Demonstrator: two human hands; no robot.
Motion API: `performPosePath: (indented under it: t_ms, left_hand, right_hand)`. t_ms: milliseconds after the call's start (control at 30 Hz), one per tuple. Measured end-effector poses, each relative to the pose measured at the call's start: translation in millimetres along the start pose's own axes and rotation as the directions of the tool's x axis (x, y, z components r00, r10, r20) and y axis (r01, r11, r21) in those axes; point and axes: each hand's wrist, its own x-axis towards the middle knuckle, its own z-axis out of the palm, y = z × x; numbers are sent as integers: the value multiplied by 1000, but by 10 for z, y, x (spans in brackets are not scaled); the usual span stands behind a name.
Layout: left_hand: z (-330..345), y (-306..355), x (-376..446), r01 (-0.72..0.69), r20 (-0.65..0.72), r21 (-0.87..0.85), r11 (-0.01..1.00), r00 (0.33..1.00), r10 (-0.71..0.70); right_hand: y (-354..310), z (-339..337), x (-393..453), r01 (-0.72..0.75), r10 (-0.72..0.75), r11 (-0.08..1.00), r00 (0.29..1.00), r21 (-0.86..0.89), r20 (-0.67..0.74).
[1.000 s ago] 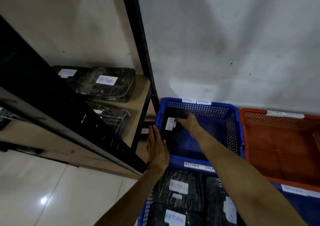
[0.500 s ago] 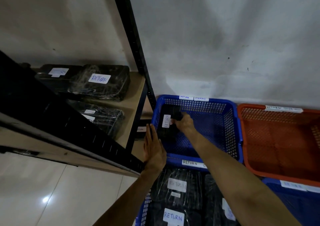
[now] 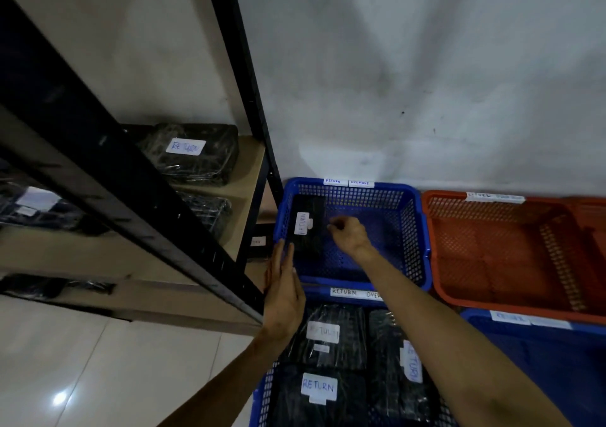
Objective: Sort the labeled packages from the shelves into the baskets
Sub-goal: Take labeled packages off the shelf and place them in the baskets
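A black wrapped package [image 3: 306, 226] with a white RETURN label leans against the left inner wall of the far blue basket [image 3: 410, 230]. My right hand [image 3: 349, 234] hovers inside that basket just right of the package, fingers loosely curled, holding nothing. My left hand [image 3: 283, 290] lies flat with straight fingers against the basket's left front corner. The near blue basket [image 3: 262, 400] holds several black packages labeled RETURN [image 3: 319, 389].
A black metal shelf [image 3: 137, 197] on the left carries more wrapped packages, one labeled RETURN [image 3: 193, 152]. An orange basket [image 3: 492, 302] stands right of the far blue one, and another blue basket [image 3: 541, 335] sits in front of it. A white wall is behind.
My right hand has let go of the package and drawn back to the right; the package now leans on the basket's left wall. My left hand has stayed in place.
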Motion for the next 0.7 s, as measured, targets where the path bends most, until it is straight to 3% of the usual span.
performPosePath:
  t_ms: [133,267,433,567,633,700]
  left_hand:
    - [-98,34,-138,-114,124,149,982,988,96]
    - [-150,48,-30,16,225,200,980,972,-62]
    - [16,42,223,140,229,271,952,952,-205]
    - [89,-20,258,173,213,278,945,948,-236]
    - [83,-26,246,183,215,278,943,945,-247]
    - [60,-10,248,185,223,288,939,941,-254]
  right_hand:
    - [10,-5,-197,-44,44,999,999,-9,-4]
    - [-105,150,-190,-105,104,994,994,43,26]
    - [-253,370,142,-136,138,987,990,86,-13]
    - [-177,470,313,-235,234,972,971,21,45]
    - [-100,478,300,-326,316,941,943,92,109]
    - [-32,469,243,-429,398,853,903,299,159]
